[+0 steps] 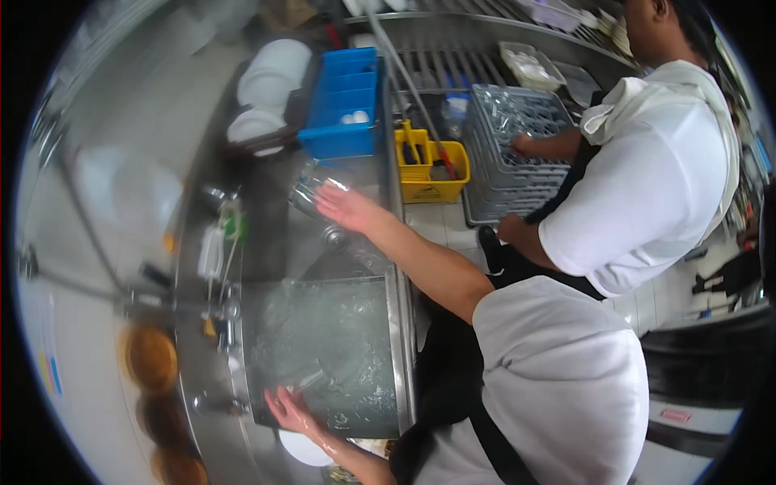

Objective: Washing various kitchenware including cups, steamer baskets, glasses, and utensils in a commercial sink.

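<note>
My right hand (345, 207) reaches to clear glassware (306, 188) in the steel sink basin, near its round drain (333, 237). Its fingers are stretched over the glassware; blur hides whether they grip a glass. My left hand (290, 411) is wet and held with its fingers apart at the near-wall corner of the water-filled basin (394, 339), nothing in it. Beside it, a clear object (312, 379), perhaps a glass, lies in the rippling water. A faucet (227, 327) stands at the basin's back edge.
A blue divided bin (342, 91) and white plates (276, 73) stand beyond the sink. A yellow caddy (433, 182) is on the floor. A co-worker (642, 176) reaches into stacked grey glass racks (515, 121). A white plate (308, 447) and brown round items (150, 359) are nearby.
</note>
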{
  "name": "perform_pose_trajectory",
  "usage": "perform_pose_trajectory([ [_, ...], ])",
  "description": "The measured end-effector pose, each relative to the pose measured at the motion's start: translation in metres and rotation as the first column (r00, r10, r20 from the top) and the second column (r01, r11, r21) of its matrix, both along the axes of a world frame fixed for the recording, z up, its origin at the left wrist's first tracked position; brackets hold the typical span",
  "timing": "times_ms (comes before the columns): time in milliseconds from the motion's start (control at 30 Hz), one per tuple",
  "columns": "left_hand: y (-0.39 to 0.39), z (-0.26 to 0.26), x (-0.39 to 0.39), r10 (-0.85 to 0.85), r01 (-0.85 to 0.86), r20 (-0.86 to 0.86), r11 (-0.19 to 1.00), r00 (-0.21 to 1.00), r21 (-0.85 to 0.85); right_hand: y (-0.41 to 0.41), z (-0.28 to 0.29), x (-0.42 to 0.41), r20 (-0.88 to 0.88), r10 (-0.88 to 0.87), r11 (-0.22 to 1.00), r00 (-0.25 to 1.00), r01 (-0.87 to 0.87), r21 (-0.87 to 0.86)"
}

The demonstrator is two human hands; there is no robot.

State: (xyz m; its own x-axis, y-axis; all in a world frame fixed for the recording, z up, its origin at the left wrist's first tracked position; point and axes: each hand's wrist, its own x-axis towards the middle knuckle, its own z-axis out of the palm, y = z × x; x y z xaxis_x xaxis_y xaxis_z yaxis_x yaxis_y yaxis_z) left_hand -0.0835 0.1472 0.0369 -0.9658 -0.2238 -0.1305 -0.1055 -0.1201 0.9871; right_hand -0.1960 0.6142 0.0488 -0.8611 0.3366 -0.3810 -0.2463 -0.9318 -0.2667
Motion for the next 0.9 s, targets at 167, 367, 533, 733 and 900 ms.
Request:
perform_pose_trajectory([
  [167,0.041,0.042,-0.018,-0.203,-0.123,-0.279,0.557,0.939,-0.821,0.130,0.030,0.036,-0.323,-0.242,0.962,0.915,0.270,0.047],
  [367,0.111,0.092,-0.048,-0.385,-0.242,-0.402,0.401,0.831,-0.884,0.329,0.016,0.086,-0.289,-0.604,0.730,0.743,0.661,0.174],
  [533,0.140,0.100,-0.070,-0.452,-0.137,-0.295,0.350,0.842,-0.927,0.552,-0.026,0.136,-0.015,-0.744,0.615,0.668,0.694,0.374],
  [733,0.240,0.173,-0.093,-0.604,-0.386,-0.221,-0.156,0.766,-0.909,0.740,-0.100,0.221,0.064,-0.844,0.455,0.532,0.649,0.610],
  [900,0.288,0.168,-0.136,-0.552,-0.246,-0.334,0.230,0.764,-0.942,0.845,-0.180,0.347,-0.070,-0.882,0.392,0.467,0.807,0.443],
])
